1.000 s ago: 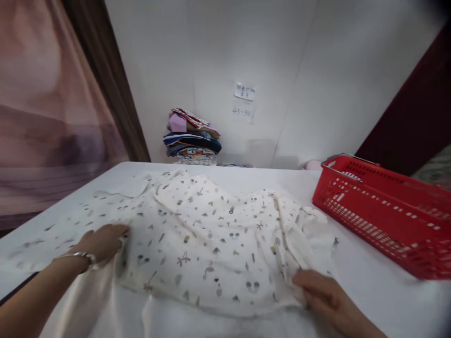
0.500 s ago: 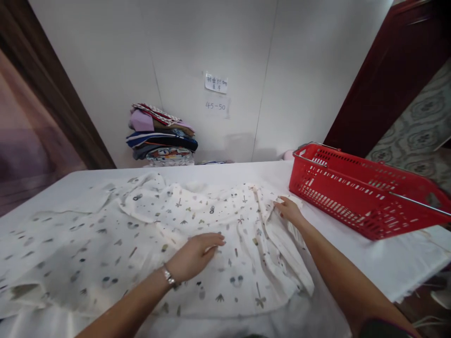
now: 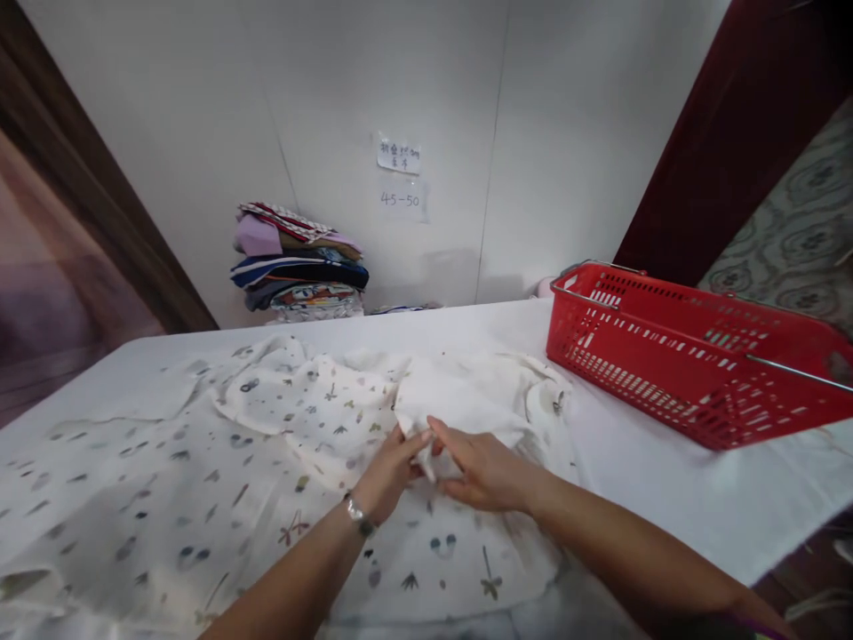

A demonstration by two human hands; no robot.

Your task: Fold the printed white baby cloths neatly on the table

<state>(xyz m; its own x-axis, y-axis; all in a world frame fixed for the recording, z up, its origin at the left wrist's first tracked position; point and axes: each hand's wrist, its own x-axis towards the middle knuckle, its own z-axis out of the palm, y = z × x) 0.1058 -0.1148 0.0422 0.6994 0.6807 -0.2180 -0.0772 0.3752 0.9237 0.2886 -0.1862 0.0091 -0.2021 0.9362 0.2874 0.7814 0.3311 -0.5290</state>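
Note:
A white garment (image 3: 219,498) printed with small palm trees, sunglasses and other motifs lies spread and wrinkled over the table. Both hands meet near its middle right. My left hand (image 3: 390,471), with a silver bracelet at the wrist, pinches the cloth between thumb and fingers. Right beside it, my right hand (image 3: 483,467) grips the edge of a turned-over flap (image 3: 453,396), whose plain paler side faces up. Some fingertips of both hands are hidden in the folds.
A red plastic basket (image 3: 640,356) with metal handles stands on the white table (image 3: 459,324) at the right. Folded clothes (image 3: 299,267) are stacked at the back left. Two paper notes (image 3: 400,178) are fixed to the wall behind.
My right hand has moved left from the garment's right side to its middle, bringing a flap of cloth over. My left hand has shifted slightly right and closed on the cloth.

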